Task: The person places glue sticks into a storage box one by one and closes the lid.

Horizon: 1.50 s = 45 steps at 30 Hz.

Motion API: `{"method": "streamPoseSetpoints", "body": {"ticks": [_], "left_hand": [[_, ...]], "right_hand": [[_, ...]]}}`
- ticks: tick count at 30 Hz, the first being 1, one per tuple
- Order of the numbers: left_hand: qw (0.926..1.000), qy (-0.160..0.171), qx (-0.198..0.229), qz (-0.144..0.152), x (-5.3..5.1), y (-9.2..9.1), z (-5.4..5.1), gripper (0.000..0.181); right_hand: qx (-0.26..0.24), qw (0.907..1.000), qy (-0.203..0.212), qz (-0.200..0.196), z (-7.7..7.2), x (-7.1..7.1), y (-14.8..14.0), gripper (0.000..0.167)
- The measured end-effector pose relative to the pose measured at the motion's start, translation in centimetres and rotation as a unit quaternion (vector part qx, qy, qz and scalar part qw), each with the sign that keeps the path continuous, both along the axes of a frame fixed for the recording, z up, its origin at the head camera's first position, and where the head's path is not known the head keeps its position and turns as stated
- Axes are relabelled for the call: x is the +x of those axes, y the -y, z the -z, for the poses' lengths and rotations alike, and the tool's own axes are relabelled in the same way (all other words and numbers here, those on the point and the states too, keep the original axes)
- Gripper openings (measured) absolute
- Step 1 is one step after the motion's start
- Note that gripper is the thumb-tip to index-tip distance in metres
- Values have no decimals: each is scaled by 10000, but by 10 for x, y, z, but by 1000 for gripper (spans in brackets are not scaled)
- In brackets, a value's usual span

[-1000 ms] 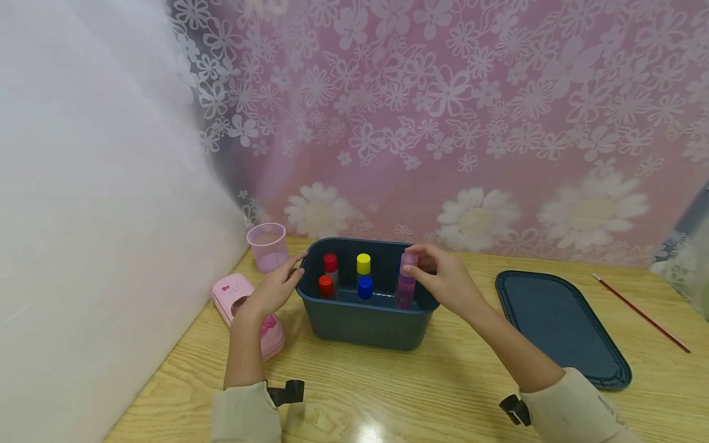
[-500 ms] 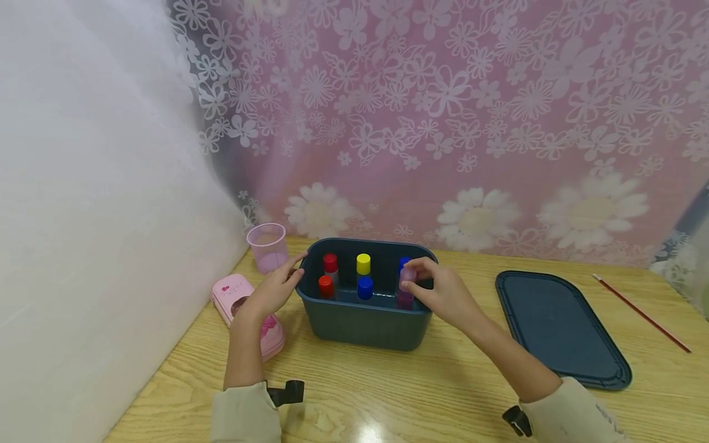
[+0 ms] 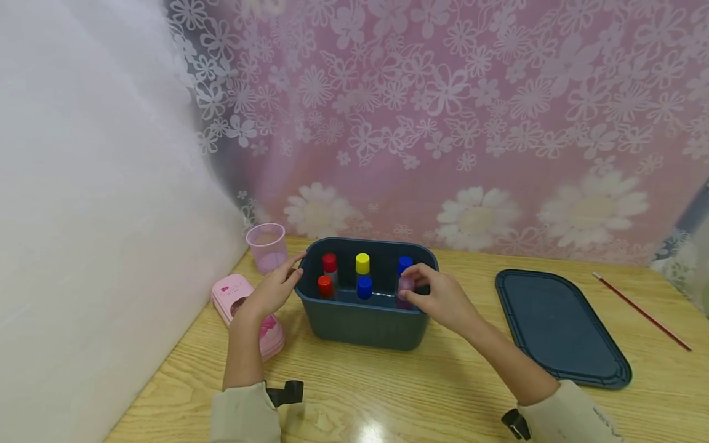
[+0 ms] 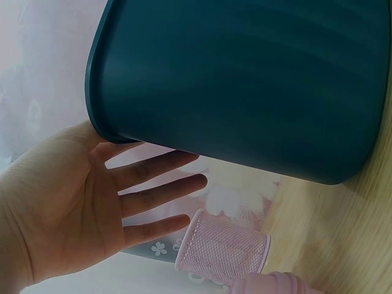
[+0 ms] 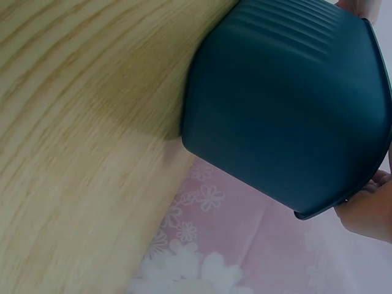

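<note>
Left hand [image 3: 271,292] spread, touching rim of bin [image 3: 365,329]. Right hand [image 3: 447,300] pinching purple bottle [image 3: 406,285] inside, near blue cap [image 3: 405,263]; 4 other caps [image 3: 362,264] leftward.

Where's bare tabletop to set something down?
Bare wood lies in front of the teal bin, between the forearms; also between bin and lid, beyond the right forearm. Crowded: left of the bin, with pink pencil case and mesh pen holder.

The left hand [image 4: 92,199] — fingers straight and spread — tops a near-upright left forearm [image 3: 244,357]; the right hand [image 3: 445,299] curls into a pinch, right forearm [image 3: 511,355] slanting inward.
</note>
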State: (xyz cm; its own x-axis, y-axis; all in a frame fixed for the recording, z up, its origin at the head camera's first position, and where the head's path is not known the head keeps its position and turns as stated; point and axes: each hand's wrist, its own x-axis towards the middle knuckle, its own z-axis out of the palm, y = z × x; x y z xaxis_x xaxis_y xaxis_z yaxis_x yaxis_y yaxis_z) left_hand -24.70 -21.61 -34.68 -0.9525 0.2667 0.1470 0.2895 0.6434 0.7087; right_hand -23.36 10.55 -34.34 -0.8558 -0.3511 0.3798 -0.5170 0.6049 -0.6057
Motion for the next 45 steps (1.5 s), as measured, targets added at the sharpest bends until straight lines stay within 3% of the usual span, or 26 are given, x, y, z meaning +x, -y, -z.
{"method": "streamPoseSetpoints", "body": {"ticks": [25,45], "left_hand": [[9999,-68,-89,-4,0,0,0,46],[10000,-11,-64,20,2,-1,-2,46]], "right_hand": [[642,9943,846,-100,-12,-2,0,22],[1091,9894,852,-439,-20,0,-3,24]]}}
